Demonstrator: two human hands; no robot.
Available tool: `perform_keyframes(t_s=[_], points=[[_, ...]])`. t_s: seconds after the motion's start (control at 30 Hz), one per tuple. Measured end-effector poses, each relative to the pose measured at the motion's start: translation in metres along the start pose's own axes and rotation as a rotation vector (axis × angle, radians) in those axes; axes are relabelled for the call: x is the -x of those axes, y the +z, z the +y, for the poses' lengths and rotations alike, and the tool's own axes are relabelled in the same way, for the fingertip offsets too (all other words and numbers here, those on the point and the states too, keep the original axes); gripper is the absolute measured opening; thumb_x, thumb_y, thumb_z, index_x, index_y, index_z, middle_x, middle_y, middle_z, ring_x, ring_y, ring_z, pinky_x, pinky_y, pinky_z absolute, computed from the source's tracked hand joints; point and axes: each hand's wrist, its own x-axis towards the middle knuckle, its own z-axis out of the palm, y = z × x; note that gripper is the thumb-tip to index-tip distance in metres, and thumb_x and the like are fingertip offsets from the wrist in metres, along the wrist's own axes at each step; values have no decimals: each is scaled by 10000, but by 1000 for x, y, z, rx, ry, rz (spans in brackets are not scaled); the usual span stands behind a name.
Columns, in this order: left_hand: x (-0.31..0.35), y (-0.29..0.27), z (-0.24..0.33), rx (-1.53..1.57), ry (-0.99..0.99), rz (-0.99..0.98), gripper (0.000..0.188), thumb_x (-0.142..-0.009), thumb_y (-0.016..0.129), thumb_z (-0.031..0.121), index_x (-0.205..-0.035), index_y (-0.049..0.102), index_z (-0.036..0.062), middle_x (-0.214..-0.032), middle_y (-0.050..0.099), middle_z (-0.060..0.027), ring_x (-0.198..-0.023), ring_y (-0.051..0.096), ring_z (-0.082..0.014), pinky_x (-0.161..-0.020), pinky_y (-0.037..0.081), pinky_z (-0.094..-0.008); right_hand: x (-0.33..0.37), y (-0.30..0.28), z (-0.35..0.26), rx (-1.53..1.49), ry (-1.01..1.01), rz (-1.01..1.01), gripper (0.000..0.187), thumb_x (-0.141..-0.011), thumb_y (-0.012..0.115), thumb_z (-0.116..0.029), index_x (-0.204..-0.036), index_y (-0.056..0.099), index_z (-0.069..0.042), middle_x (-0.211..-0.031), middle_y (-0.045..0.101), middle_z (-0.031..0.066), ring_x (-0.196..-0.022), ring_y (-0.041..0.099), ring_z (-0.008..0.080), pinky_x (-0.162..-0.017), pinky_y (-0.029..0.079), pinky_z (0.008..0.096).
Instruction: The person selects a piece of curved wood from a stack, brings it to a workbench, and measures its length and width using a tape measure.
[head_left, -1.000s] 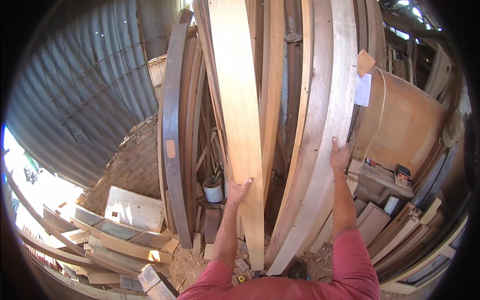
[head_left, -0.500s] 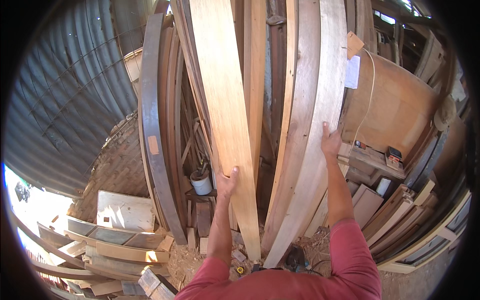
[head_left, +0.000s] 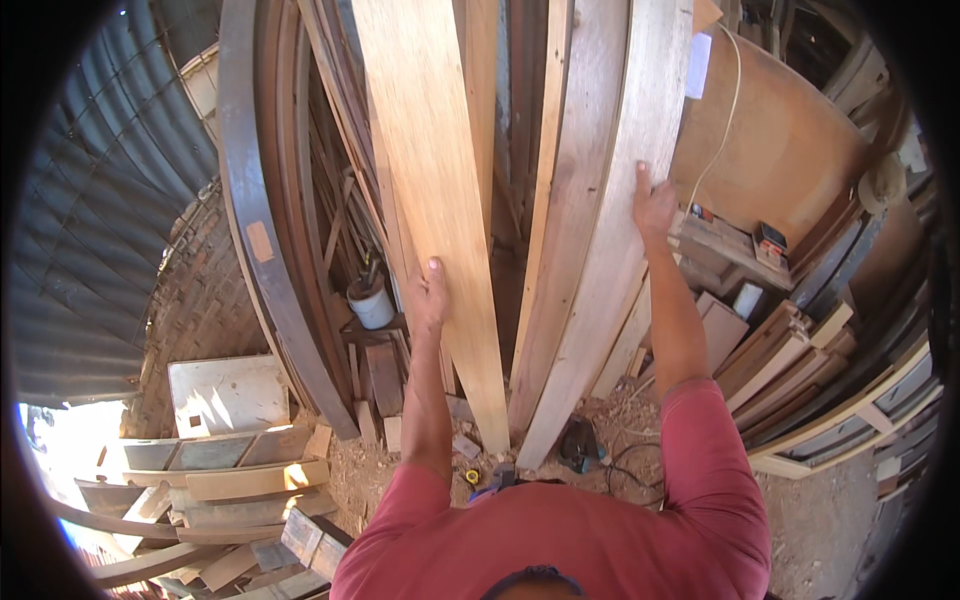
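Two long wooden planks stand upright in front of me, their lower ends close together near the floor. My left hand (head_left: 428, 300) is closed on the left edge of the yellowish plank (head_left: 440, 180), thumb lying on its face and fingers mostly hidden around the edge. Gripping the right edge of the pale greyish plank (head_left: 612, 200) is my right hand (head_left: 655, 208), its thumb also over the front face. A browner board (head_left: 572, 200) stands against the left side of the greyish plank.
Dark upright boards (head_left: 245, 190) lean at the left, near a white bucket (head_left: 371, 306) of tools. Wood offcuts (head_left: 250, 480) are piled at lower left. A yellow tape measure (head_left: 473, 477) and a dark power tool (head_left: 578, 445) lie among shavings. Stacked lumber (head_left: 790, 365) fills the right.
The view has tipped downward, so planks, hands and surroundings sit higher in the picture and more of my shirt shows. Both hands keep their grip at about the same places on the planks.
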Motion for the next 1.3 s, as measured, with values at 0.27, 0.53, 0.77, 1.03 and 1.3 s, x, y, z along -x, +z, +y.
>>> perform_keyframes(t_s=[0.27,0.53,0.77,1.03,1.3], points=[[32,3,41,66,109,78,535,-997,508,470,-1051,599,-54,-826,596,-45,-756,513,-110,-651,430,-299,-6,5,9,-59,-16,63,828,-870,566,-658,-1027,598,154,-1011,616,395,-1022,597,525,-917,463,518],[77,-18,69,43,56,31,622,-977,500,528,-1130,568,-71,-930,629,-88,-839,558,-145,-731,455,-296,-9,-15,7,-154,173,-119,879,-817,634,-660,-1147,588,153,-1097,626,371,-1083,608,472,-954,464,470],[110,-35,78,42,78,62,687,-951,529,564,-1170,545,-87,-999,639,-117,-893,585,-191,-780,480,-326,26,-107,-1,-386,48,10,756,-863,671,-542,-1174,599,143,-1036,684,291,-1014,666,332,-921,472,378],[108,-24,82,81,-9,26,603,-947,611,451,-1211,526,-84,-1019,642,-122,-887,594,-167,-766,484,-300,75,-216,10,-492,120,6,552,-929,650,-382,-1191,598,102,-1112,667,186,-1039,604,223,-939,447,361],[62,7,91,-5,43,25,663,-988,508,491,-1299,473,-93,-1030,641,-115,-897,579,-151,-757,475,-281,119,-271,-23,-478,130,-22,458,-942,628,-329,-1117,608,93,-936,682,155,-875,603,171,-800,480,339]])
